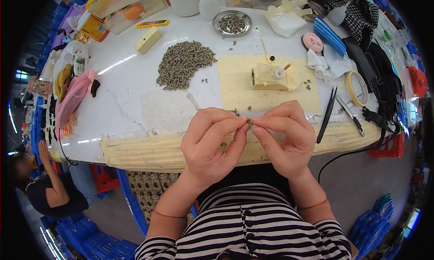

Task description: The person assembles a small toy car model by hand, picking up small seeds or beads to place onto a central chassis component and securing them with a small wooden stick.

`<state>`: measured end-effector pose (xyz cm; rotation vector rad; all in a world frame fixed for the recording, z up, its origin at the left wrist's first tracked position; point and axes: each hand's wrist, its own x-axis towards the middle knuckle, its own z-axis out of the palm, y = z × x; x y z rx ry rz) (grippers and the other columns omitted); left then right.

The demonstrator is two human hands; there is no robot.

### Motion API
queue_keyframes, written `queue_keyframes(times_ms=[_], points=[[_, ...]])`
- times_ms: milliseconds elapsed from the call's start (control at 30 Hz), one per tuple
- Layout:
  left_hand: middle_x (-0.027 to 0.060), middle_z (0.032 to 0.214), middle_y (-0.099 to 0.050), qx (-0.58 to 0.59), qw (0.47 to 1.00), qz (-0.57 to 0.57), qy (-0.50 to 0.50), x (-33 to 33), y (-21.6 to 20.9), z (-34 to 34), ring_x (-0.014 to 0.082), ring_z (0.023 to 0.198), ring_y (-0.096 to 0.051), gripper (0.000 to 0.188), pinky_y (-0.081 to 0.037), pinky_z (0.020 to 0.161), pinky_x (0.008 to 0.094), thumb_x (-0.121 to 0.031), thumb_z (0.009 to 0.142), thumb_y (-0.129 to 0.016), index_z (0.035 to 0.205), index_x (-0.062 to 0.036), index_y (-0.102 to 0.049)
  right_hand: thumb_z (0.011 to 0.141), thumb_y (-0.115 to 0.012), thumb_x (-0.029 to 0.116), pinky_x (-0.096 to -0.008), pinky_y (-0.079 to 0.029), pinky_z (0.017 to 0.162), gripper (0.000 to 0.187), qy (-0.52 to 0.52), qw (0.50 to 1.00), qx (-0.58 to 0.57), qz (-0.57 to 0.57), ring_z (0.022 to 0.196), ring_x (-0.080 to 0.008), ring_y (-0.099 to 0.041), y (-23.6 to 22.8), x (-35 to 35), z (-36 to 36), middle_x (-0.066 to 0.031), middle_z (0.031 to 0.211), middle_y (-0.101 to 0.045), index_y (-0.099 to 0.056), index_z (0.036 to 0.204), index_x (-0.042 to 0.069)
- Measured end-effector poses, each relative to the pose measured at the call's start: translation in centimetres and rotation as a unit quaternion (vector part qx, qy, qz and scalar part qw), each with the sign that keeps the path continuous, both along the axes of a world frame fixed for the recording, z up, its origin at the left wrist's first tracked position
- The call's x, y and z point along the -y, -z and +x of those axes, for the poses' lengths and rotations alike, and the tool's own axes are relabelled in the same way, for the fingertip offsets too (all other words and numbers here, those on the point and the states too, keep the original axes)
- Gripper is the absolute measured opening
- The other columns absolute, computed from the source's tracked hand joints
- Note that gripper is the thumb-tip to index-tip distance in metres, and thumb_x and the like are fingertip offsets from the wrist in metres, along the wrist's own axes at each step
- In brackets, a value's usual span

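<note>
Over the table's front edge my left hand [212,140] and my right hand [287,135] come together, thumbs and index fingers pinched. Between the fingertips is a tiny metallic part [249,121], too small to name more exactly. Both hands touch it. A few similar small parts [234,111] lie just beyond my left fingers. Farther left is a large pile of small grey-brown metal parts [185,65]. Past my right hand, a small block wrapped in yellowish tape [270,77] carries a little white container [279,73] with a stick in it.
A round metal dish [232,23] of small parts stands at the back. Black tweezers [327,114], a pen-like knife [350,115] and a tape roll [356,88] lie at right. A pink mesh fan [76,99] is at left. Another person [56,187] sits at far left.
</note>
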<state>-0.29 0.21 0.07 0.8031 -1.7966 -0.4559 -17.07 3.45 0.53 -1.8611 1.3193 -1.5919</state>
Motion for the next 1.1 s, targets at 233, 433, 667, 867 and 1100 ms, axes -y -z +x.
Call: queue_keyframes(times_ms=[233, 433, 667, 867, 1100], points=[[0.0080, 0.087, -0.067, 0.001, 1.000, -0.012, 0.009, 0.11, 0.01, 0.20, 0.0227, 0.077, -0.064, 0.025, -0.051, 0.066, 0.0308, 0.007, 0.072, -0.079, 0.095, -0.0027, -0.074, 0.075, -0.082, 0.002, -0.0309, -0.048, 0.069, 0.018, -0.014, 0.998, 0.017, 0.051, 0.079, -0.0223, -0.061, 0.28, 0.22, 0.44, -0.0077, 0.087, -0.068, -0.075, 0.091, 0.004], [0.0079, 0.086, -0.066, 0.004, 1.000, -0.002, 0.011, 0.08, 0.04, -0.03, 0.0227, 0.076, -0.063, 0.025, -0.050, 0.065, 0.0306, 0.007, 0.072, -0.079, 0.094, -0.0022, -0.073, 0.073, -0.083, 0.002, -0.0316, -0.048, 0.069, 0.019, 0.009, 0.999, 0.021, 0.031, 0.079, -0.0226, -0.060, 0.04, -0.04, 0.38, -0.0071, 0.086, -0.067, -0.074, 0.089, 0.005], [0.0080, 0.086, -0.066, -0.005, 1.000, 0.007, 0.006, 0.05, 0.03, 0.03, 0.0228, 0.076, -0.063, 0.024, -0.050, 0.064, 0.0304, 0.007, 0.072, -0.079, 0.093, -0.0016, -0.073, 0.071, -0.083, 0.001, -0.0317, -0.048, 0.069, 0.022, 0.025, 0.999, -0.022, -0.007, 0.077, -0.0218, -0.060, -0.19, 0.06, 0.54, -0.0060, 0.085, -0.069, -0.078, 0.092, 0.006], [0.0083, 0.086, -0.066, -0.003, 1.000, 0.011, 0.008, 0.03, 0.12, 0.06, 0.0228, 0.076, -0.064, 0.023, -0.051, 0.065, 0.0305, 0.007, 0.072, -0.078, 0.093, -0.0018, -0.073, 0.073, -0.082, 0.000, -0.0315, -0.048, 0.068, 0.020, 0.020, 1.000, -0.002, 0.014, 0.076, -0.0223, -0.061, -0.07, 0.32, 0.53, -0.0073, 0.084, -0.070, -0.076, 0.091, 0.004], [0.0080, 0.087, -0.067, -0.005, 1.000, -0.004, 0.017, 0.08, 0.01, 0.15, 0.0230, 0.077, -0.064, 0.024, -0.051, 0.066, 0.0307, 0.006, 0.072, -0.079, 0.094, -0.0023, -0.073, 0.076, -0.081, 0.002, -0.0311, -0.048, 0.068, 0.017, 0.006, 0.999, 0.015, 0.034, 0.076, -0.0225, -0.062, 0.12, 0.17, 0.36, -0.0089, 0.085, -0.070, -0.074, 0.091, 0.002]])
